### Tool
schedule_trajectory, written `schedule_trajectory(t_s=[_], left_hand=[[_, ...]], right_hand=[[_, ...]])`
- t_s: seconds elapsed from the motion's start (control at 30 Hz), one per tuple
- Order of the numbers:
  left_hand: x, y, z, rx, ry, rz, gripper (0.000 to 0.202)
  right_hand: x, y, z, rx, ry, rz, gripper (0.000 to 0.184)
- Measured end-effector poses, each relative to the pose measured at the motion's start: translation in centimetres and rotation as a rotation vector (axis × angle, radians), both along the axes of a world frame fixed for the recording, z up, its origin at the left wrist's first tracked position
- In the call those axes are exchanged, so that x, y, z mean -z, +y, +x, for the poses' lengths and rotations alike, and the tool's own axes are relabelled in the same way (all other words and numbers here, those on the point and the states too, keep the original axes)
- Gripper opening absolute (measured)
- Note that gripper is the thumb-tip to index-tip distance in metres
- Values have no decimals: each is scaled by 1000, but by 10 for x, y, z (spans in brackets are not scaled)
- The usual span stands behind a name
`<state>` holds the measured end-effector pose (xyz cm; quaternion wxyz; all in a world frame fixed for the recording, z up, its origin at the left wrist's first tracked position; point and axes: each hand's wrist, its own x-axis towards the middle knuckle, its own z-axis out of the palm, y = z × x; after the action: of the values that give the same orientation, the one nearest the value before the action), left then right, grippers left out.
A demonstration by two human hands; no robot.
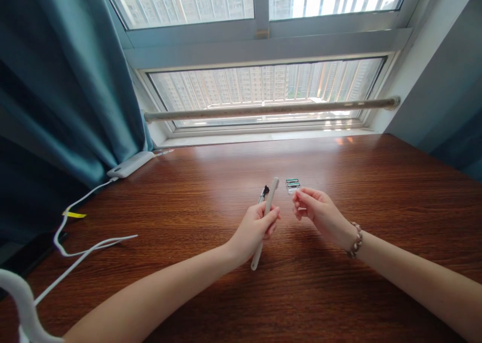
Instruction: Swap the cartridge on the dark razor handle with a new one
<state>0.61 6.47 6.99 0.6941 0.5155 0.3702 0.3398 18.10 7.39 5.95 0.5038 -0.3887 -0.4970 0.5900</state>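
Observation:
My left hand (258, 227) is closed around the middle of a pale beige toothbrush (269, 201), tilted with its bristled head up and its rounded end below my fist. Just behind it shows a silver shaft with a black tip (263, 194), like a razor handle; its lower part is hidden by my hand, so I cannot tell if it is held or lying on the table. My right hand (318, 212) has thumb and fingers pinched together, and anything between them is hidden. Beyond those fingertips lies a small clear case with green-and-dark strips (292, 183), like razor cartridges.
The brown wooden table (196, 197) reaches a window with a horizontal rail (271, 110). At the left, a white power strip (131, 164) sits beside a blue curtain (71, 72). A white cable (83, 252) with yellow tape runs across the table. A curved white object (17, 298) stands lower left.

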Motion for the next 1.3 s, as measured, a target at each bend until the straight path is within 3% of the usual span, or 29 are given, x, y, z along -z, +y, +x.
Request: schedule_trajectory(t_s=[0.13, 0.2, 0.3, 0.4, 0.53, 0.77, 0.87, 0.97, 1.1, 1.17, 1.3], left_hand=[[-1, 6, -1, -108, -145, -127, 20], [-2, 10, -1, -166, -189, -146, 18], [-3, 13, -2, -200, -223, -151, 17], [-2, 14, -2, -193, -226, -151, 17], [0, 14, -3, -189, -215, -156, 18], [0, 13, -2, -188, -188, -160, 19], [0, 12, -1, -176, -157, -166, 19], [0, 10, -1, -128, -118, -178, 19], [1, 6, -2, -22, -57, -178, 21], [0, 4, -1, 40, -14, -165, 23], [-2, 2, 0, 112, 76, -171, 25]], right_hand=[[4, 4, 6, 98, -603, 440, 16], [6, 4, 5, 7, -804, 668, 16], [13, 3, 1, -212, -998, 934, 31], [21, 3, -1, -289, -1142, 1073, 30], [27, 3, 1, -227, -1180, 1129, 23], [26, 0, 0, -84, -1208, 1009, 21], [26, -2, -2, 25, -1175, 856, 18], [23, 0, -1, 86, -894, 507, 16], [15, 2, -1, 36, -381, 35, 37], [11, 2, -3, 1, -215, -67, 46], [9, 0, -6, 0, -50, -109, 48]])
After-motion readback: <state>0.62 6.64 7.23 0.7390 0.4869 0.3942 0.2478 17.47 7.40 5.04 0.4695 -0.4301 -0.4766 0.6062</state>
